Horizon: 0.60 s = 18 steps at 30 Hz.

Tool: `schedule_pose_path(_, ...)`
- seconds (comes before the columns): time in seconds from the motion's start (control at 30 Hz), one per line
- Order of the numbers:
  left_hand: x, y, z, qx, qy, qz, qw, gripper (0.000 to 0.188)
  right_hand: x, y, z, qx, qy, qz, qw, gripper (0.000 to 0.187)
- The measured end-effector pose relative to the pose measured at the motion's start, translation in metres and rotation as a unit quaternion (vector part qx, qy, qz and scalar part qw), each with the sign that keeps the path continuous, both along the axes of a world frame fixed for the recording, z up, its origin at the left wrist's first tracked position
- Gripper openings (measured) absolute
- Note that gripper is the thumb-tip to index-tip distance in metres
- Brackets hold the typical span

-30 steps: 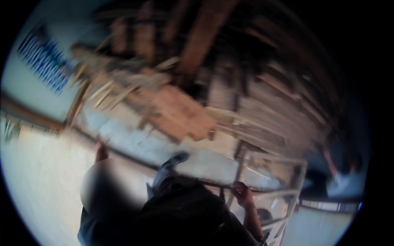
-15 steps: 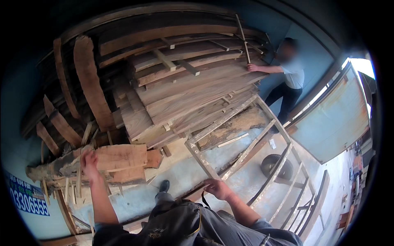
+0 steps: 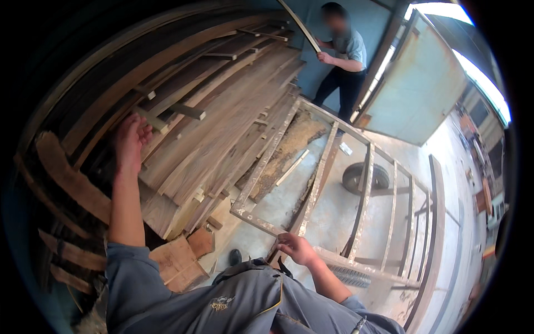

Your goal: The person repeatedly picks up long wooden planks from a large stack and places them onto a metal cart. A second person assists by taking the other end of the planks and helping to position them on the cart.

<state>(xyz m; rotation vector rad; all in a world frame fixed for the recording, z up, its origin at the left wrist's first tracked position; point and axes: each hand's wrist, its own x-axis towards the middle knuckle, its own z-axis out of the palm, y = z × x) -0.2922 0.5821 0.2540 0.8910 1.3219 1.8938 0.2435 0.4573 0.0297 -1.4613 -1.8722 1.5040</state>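
Presently: one left hand (image 3: 131,138), fingers loose, resting on one plank stack (image 3: 222,117). One right hand (image 3: 296,247) grasping one metal cart frame (image 3: 364,195); one wheel (image 3: 364,177).

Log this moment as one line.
left hand: open, on plank stack | right hand: gripping metal frame | co-worker: holding a strip at far end

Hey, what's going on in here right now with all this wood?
A person stands by a big leaning stack of long brown wooden planks. Their left hand reaches up, open, toward the plank edges, while their right hand holds the corner of a rusty metal cart frame with a black rubber wheel under it. At the far end, another person in a grey shirt holds a thin bent strip of wood.
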Motion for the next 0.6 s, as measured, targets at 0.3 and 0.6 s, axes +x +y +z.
schedule_pose_path(0.3,0.089,-0.011,-0.054,-0.085,0.039,-0.097,0.991,0.031,0.091,-0.071,-0.033,-0.026,-0.004,-0.157,0.987,0.044)
schedule_pose_path(0.6,0.008,-0.1,-0.082,-0.073,0.016,0.1,0.992,0.037,0.149,-0.064,-0.051,-0.043,-0.063,-0.09,0.993,0.049)
